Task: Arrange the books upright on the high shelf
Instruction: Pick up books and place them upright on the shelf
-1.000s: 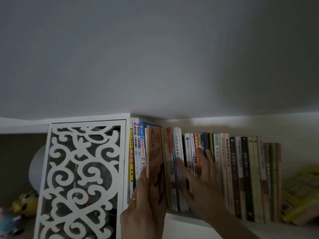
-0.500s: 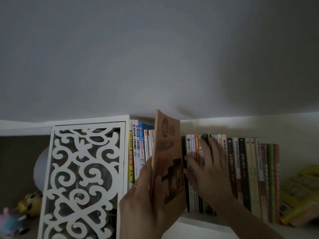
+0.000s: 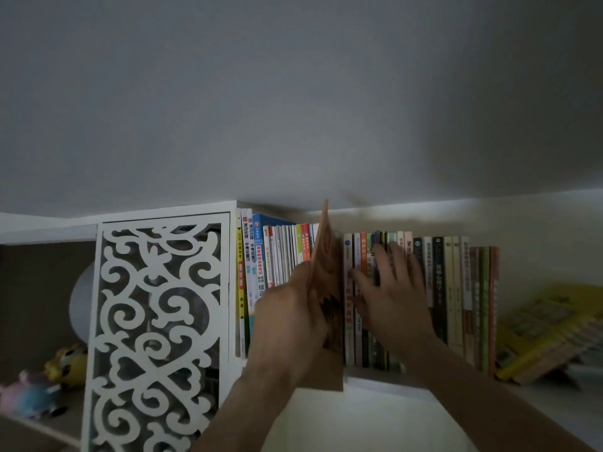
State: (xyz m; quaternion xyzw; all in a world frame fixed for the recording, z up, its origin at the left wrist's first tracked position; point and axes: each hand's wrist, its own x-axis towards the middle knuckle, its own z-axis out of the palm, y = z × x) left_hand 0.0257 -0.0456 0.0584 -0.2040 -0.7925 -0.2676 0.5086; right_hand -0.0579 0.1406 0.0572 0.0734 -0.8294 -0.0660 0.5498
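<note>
Up on the high shelf (image 3: 375, 383), left hand (image 3: 287, 324) clamped on 1 brown book (image 3: 328, 282), standing tall, tip leaning left, beside a gap. Right hand (image 3: 391, 295) flat, fingers straight, pressing the right row of books (image 3: 450, 288) aside. Left hand nearer; slide straight in.

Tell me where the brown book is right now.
In the head view, the brown book stands in the row's gap, gripped by the left hand, beside the right hand.

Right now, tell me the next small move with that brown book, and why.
Probably slide the brown book straight back into the gap. The left hand grips it, tilted, with its lower edge still out past the shelf front, while the right hand presses the right-hand row of books aside.
</note>
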